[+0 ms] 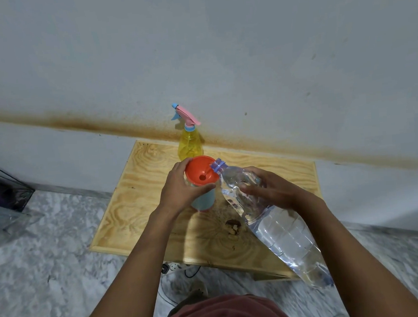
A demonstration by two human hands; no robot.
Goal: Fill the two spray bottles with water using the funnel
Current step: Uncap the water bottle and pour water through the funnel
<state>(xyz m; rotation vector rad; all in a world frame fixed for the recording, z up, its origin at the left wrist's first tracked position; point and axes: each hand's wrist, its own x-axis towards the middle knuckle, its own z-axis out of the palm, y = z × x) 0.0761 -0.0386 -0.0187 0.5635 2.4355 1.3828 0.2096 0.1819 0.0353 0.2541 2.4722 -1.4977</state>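
An orange funnel (200, 171) sits in the neck of a blue spray bottle (204, 200) that stands on a small wooden table (140, 188). My left hand (180, 185) wraps around the bottle's top, just under the funnel. My right hand (273, 188) grips a large clear water bottle (281, 230), tilted so its open mouth rests over the funnel's rim; a thin stream runs toward the funnel's hole. Behind them, by the wall, a yellow spray bottle (190, 144) stands upright with its pink and blue trigger head on.
The table stands against a grey wall with a rusty stain line. A dark stain (233, 227) marks the tabletop near the front. A power strip (172, 266) and cables lie on the marble floor below. A glass tank (3, 192) sits at left.
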